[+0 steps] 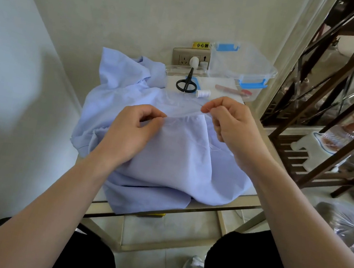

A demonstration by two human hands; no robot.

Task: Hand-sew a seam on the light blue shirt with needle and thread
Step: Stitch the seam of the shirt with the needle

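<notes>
Fabric of the light blue shirt (pixel 179 157) lay heaped on the bench (pixel 229 207), with one folded edge drawn taut between the two hands, its long axis running from lower left up to the right. The left hand (pixel 132 131) pinched the near end of that edge between thumb and curled fingers (pixel 152 111). The right hand (pixel 234 128), slightly farther from the person, pinched the other end at its fingertips, and whether a needle or thread sat in that pinch was too fine to tell. Beyond the fold lay black scissors (pixel 186 84) and a white thread spool (pixel 202 93), nearer the right hand.
</notes>
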